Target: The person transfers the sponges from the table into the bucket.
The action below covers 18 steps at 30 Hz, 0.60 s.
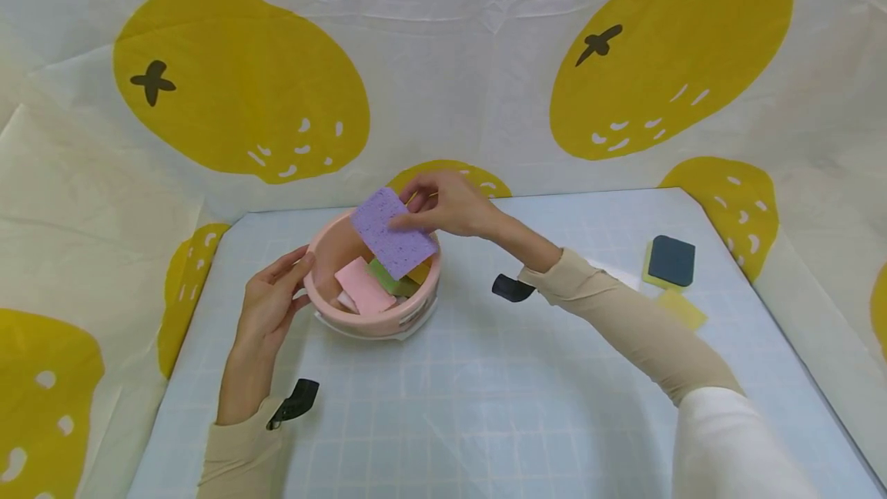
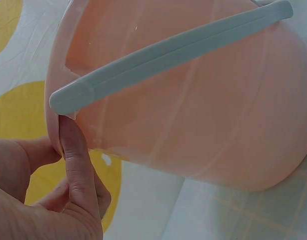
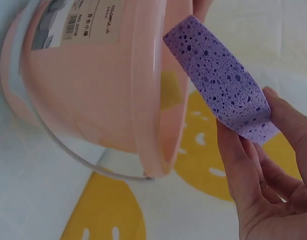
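My right hand point(image 1: 453, 206) pinches a purple sponge point(image 1: 391, 233) between thumb and fingers, above the mouth of a pink bucket point(image 1: 374, 324). In the right wrist view the sponge point(image 3: 218, 77) is tilted, its pores showing, just outside the rim. With thumb and fingers my left hand point(image 1: 266, 310) grips the left side of the bucket's rim. The left wrist view shows that thumb point(image 2: 76, 155) near the end of the pale handle point(image 2: 178, 52). Inside the bucket lie a pink sponge point(image 1: 363, 287), a green one point(image 1: 390, 278) and a yellow-orange piece point(image 1: 420, 273), partly hidden.
At the table's right lie a dark-topped yellow sponge point(image 1: 672, 262) and a thin yellow piece point(image 1: 682, 308), partly behind the right sleeve. A pale gridded cloth point(image 1: 443, 414) covers the table. Behind it hangs a white curtain point(image 1: 450, 83) with yellow fruit prints.
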Tool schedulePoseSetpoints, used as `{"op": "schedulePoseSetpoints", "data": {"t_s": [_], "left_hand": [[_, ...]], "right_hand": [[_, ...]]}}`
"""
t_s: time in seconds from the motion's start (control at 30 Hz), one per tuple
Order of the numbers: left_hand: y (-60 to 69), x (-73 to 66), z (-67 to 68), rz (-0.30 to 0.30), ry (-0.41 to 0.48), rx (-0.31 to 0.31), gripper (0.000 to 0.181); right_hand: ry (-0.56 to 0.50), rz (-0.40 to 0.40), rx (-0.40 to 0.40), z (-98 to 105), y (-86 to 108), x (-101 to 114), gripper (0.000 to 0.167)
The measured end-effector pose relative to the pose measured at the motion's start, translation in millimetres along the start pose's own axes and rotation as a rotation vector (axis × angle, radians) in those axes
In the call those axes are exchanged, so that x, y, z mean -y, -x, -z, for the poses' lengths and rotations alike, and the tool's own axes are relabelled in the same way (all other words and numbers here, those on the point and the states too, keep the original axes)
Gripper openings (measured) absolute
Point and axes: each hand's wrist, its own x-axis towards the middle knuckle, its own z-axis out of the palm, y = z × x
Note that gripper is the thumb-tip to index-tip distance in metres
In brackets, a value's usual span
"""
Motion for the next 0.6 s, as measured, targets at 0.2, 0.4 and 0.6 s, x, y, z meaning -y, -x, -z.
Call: {"op": "schedulePoseSetpoints", "data": {"t_s": [0.2,0.4,0.6], "left_hand": [[0.7,0.1,1.1,-0.002,0.022,0.014,0.069],[0.0,0.1,0.9,-0.009,0.031,0.017,0.068],[-0.4,-0.1,0.1,-0.001,0.024,0.004,0.068]], "right_hand": [[0.018,0.054,0.034,-20.2,-4.8,-1.2,0.037],[0.019,0.075,0.088,-39.0,-5.7,-2.2,0.035],[0.057,0.108,0.14,-52.2,-6.1,-5.6,0.033]]}}
